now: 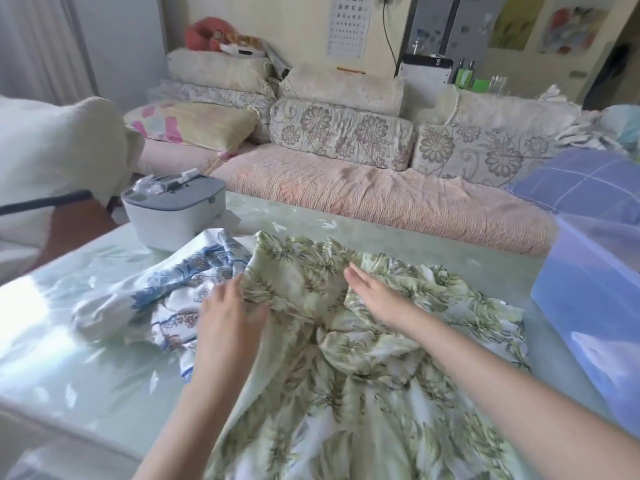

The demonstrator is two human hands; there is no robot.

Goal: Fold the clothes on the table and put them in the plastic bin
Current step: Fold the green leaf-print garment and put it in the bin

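Two thin printed garments on the glossy pale-green bench point(86, 358), both rumpled and unfolded. Nearest and largest: a soft, cream-coloured green leaf-print garment point(346, 368), spread in loose folds from the middle of the bench down to the near edge, bunched into a ridge of creases at its far end. Just to its left and touching it: a white, blue floral-print garment point(166, 289), crumpled into a low heap.

Left hand point(232, 313) at the left border of the green leaf-print garment, fingers mostly straight and pointing away, thumb side hidden by the edge of the fabric. Impossible to tell whether gripping or only touching. Right hand point(377, 296) flat and palm down on the same garment near its bunched far end, fingers straight and close together, pressing the cloth, gripping nothing.

At the right edge of the bench, a translucent bluish plastic bin point(588, 306), smooth-walled and boxy, near the right hem of the green garment. At the far left corner, a rounded white box point(173, 216) with a grey lid. Beyond the bench, a sofa point(346, 188) with a pink quilted cover and flower-patterned bolster cushions.
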